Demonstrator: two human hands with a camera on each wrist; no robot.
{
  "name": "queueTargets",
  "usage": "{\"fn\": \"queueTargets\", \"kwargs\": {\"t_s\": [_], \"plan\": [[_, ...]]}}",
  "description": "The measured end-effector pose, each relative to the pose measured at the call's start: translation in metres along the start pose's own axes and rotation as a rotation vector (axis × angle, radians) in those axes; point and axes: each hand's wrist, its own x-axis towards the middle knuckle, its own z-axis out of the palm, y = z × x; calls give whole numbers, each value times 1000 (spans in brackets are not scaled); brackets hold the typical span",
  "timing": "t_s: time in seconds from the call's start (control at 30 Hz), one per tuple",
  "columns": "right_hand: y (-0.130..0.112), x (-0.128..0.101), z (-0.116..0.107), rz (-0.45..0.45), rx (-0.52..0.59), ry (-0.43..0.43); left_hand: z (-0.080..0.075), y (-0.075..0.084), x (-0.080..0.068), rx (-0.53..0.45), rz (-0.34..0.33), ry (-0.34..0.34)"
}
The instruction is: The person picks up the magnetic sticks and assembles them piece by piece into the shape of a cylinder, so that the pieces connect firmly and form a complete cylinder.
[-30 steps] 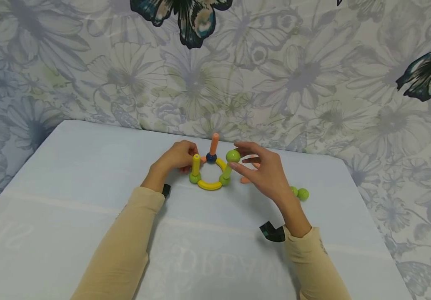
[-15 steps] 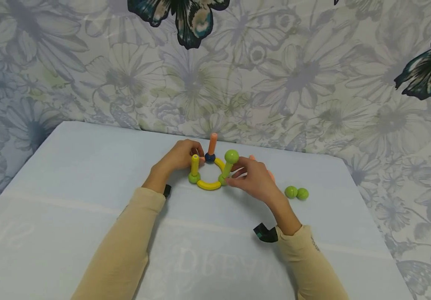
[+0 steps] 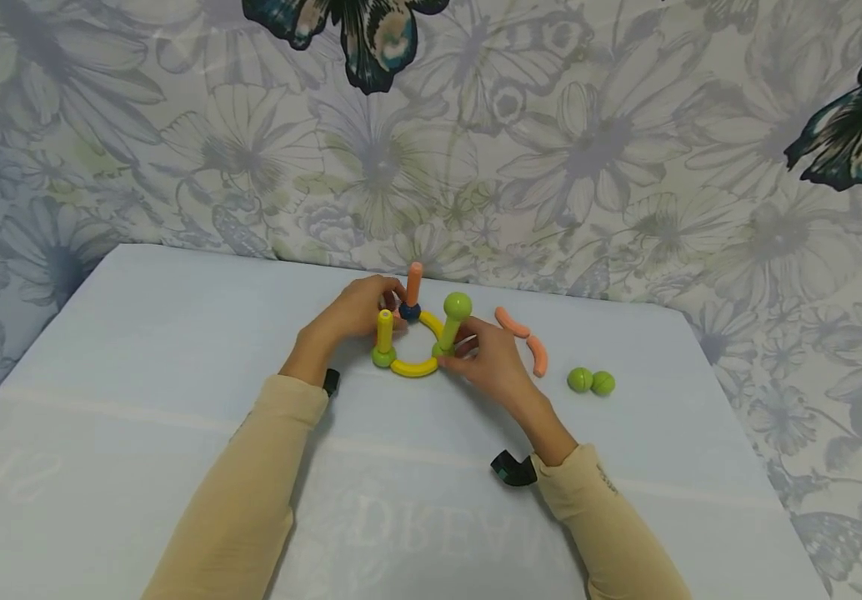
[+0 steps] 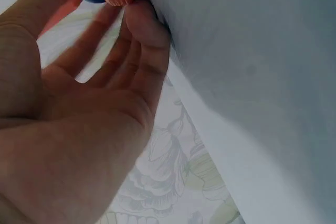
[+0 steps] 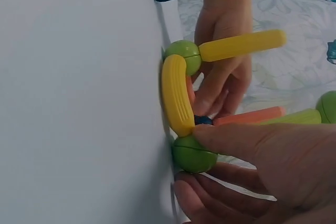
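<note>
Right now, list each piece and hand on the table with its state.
left hand: fingers curled at the blue ball's base
right hand: pinches the green ball
orange stick: upright on blue ball
yellow stick: upright
yellow arc: flat
two green balls: loose, touching
</note>
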Motion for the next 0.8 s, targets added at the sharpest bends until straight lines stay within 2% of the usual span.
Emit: {"fn": "queueTargets", "kwargs": {"t_s": [0.13, 0.2, 0.43, 0.57, 0.67, 0.8], "plan": [[1, 1, 4, -20, 14, 48, 0, 2, 1, -21, 34, -17], [2, 1, 6, -30, 12, 84, -1, 2, 0, -10, 41, -4], [9, -1, 10, -14, -3, 247, 0, 0, -3, -20, 41, 51], [16, 2, 8, -13, -49, 346, -1, -3, -4, -38, 22, 64], [19, 4, 3, -14, -48, 364, -2, -5, -5, -59, 3, 61], [20, 3, -13, -2, -1, 327, -3, -7, -6, -76, -4, 58]]}}
